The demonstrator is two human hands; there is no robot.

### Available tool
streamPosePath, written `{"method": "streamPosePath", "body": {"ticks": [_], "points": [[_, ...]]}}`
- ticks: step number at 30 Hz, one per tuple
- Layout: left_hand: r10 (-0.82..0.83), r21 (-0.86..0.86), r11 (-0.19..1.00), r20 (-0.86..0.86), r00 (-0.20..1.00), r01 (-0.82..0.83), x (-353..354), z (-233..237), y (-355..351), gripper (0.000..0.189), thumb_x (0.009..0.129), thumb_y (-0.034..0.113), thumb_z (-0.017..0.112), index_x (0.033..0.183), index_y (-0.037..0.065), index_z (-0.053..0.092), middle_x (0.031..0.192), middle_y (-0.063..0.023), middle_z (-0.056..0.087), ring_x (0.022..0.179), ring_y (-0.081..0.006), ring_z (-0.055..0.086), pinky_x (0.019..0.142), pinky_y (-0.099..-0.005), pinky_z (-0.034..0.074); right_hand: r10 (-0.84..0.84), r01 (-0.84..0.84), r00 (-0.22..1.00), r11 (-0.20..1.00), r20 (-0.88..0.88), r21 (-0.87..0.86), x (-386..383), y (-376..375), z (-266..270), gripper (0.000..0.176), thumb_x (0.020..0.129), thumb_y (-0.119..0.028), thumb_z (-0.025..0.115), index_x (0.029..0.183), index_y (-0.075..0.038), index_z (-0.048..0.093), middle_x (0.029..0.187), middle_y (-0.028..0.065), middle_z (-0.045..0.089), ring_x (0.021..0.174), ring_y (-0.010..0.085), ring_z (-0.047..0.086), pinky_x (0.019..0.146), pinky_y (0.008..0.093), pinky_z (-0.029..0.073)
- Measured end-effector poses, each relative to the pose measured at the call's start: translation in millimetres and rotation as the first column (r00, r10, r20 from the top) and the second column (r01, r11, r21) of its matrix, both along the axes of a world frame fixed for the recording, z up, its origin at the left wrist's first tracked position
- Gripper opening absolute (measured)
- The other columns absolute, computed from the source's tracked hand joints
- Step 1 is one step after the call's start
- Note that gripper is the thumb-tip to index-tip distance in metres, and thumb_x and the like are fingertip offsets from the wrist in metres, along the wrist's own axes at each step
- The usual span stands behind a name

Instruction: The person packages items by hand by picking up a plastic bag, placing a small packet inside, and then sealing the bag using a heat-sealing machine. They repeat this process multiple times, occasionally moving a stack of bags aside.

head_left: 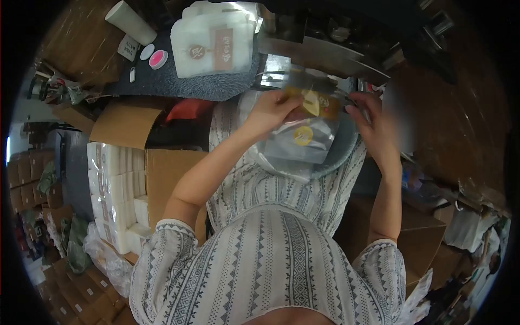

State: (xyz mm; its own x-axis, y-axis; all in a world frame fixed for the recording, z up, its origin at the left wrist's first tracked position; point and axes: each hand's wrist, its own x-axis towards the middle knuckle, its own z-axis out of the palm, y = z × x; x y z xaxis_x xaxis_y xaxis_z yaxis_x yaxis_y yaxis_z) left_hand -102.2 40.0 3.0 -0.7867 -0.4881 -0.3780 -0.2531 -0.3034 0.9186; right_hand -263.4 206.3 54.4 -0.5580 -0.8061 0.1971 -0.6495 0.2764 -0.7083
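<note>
My left hand (274, 112) is closed, with thumb and fingertips pinching the upper left part of a clear plastic bag (304, 147). The bag bears a round yellow sticker and a yellow-brown printed band near its top. It lies over a round grey-blue basin (352, 145) resting on my lap. My right hand (372, 120) is just right of the bag, its fingers curled and thumb close to the forefinger. Something small and dark shows at those fingertips, too blurred to name.
A stack of printed translucent bags (214, 46) lies on the dark tabletop (189, 86), beside a pink-centred round tub (157, 59) and a white cup (130, 23). An open carton (127, 124) of packed white bags stands at my left; another cardboard box (401, 233) is at right.
</note>
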Motion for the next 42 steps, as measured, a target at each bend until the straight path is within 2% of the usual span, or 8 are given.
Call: {"method": "streamPosePath", "body": {"ticks": [5,7,9,13,23,26,31,42], "points": [[0.055,0.136,0.989,0.022,0.998,-0.058,-1,-4,-1,0.028,0.093,0.024,0.060,0.102,-0.002,0.063,0.082,-0.0018,0.061,0.073,-0.0099,0.062,0.064,-0.0217,0.052,-0.176,0.205,0.764,0.978,-0.620,-0.025,-66,23,-51,0.031,0.083,-0.014,0.065,0.111,-0.004,0.059,0.093,0.0170,0.066,0.084,0.0377,0.063,0.075,0.0436,0.051],[0.103,-0.400,0.914,0.058,0.993,-0.072,10,1,-31,0.032,0.093,0.027,0.060,0.108,-0.002,0.061,0.098,-0.0110,0.064,0.089,-0.0195,0.063,0.074,-0.0296,0.052,-0.147,0.295,0.884,0.913,-0.444,0.284,-77,23,-62,0.031,0.083,-0.011,0.062,0.113,-0.005,0.058,0.099,0.0199,0.063,0.089,0.0411,0.061,0.078,0.0473,0.049],[0.292,-0.974,0.042,-0.201,0.935,-0.222,21,-12,-86,0.050,0.087,0.034,0.066,0.118,-0.003,0.055,0.124,-0.0242,0.054,0.110,-0.0332,0.057,0.086,-0.0433,0.048,-0.167,0.290,0.915,0.906,-0.368,0.309,-72,18,-54,0.029,0.083,-0.010,0.061,0.111,-0.005,0.058,0.101,0.0211,0.062,0.093,0.0417,0.060,0.079,0.0474,0.049],[0.246,-0.948,-0.259,0.120,0.962,0.185,48,-52,-74,0.065,0.080,0.038,0.070,0.128,0.000,0.047,0.137,-0.0249,0.041,0.119,-0.0411,0.045,0.097,-0.0487,0.037,-0.194,0.259,0.929,0.948,-0.314,0.182,-73,19,-56,0.025,0.082,-0.008,0.059,0.107,-0.005,0.057,0.107,0.0236,0.059,0.099,0.0419,0.057,0.082,0.0470,0.048],[0.308,-0.986,0.164,0.020,0.951,-0.032,93,-3,-41,0.006,0.084,0.009,0.062,0.086,0.004,0.065,0.079,-0.0128,0.061,0.073,-0.0346,0.060,0.063,-0.0409,0.047,-0.236,0.249,0.968,0.940,-0.083,0.234,-39,17,-5,0.019,0.085,-0.009,0.060,0.102,-0.001,0.061,0.095,0.0202,0.066,0.089,0.0357,0.065,0.077,0.0413,0.050],[0.271,-0.977,0.202,-0.013,0.962,-0.070,85,14,-11,0.007,0.083,0.010,0.064,0.087,0.004,0.066,0.080,-0.0112,0.061,0.072,-0.0325,0.061,0.059,-0.0390,0.047,-0.042,0.055,0.961,0.998,0.272,-0.042,-2,4,12,0.016,0.085,-0.007,0.061,0.099,0.000,0.063,0.090,0.0176,0.068,0.081,0.0317,0.066,0.074,0.0371,0.051],[0.158,-0.974,0.197,-0.082,0.984,-0.113,70,30,9,0.008,0.081,0.009,0.066,0.088,0.005,0.067,0.080,-0.0101,0.063,0.070,-0.0314,0.061,0.058,-0.0372,0.047,0.276,-0.332,0.930,0.912,-0.242,-0.239,32,-31,8,0.018,0.085,-0.007,0.064,0.102,0.000,0.063,0.091,0.0129,0.067,0.079,0.0241,0.067,0.071,0.0325,0.051],[-0.164,-0.734,0.663,0.051,0.985,0.148,28,-1,18,0.019,0.086,0.018,0.065,0.093,0.001,0.069,0.076,-0.0142,0.065,0.064,-0.0255,0.063,0.061,-0.0329,0.048,0.150,-0.132,0.978,0.983,0.146,-0.127,19,-17,1,0.019,0.085,-0.008,0.066,0.103,-0.001,0.065,0.089,0.0092,0.068,0.081,0.0185,0.065,0.073,0.0297,0.050]]}}
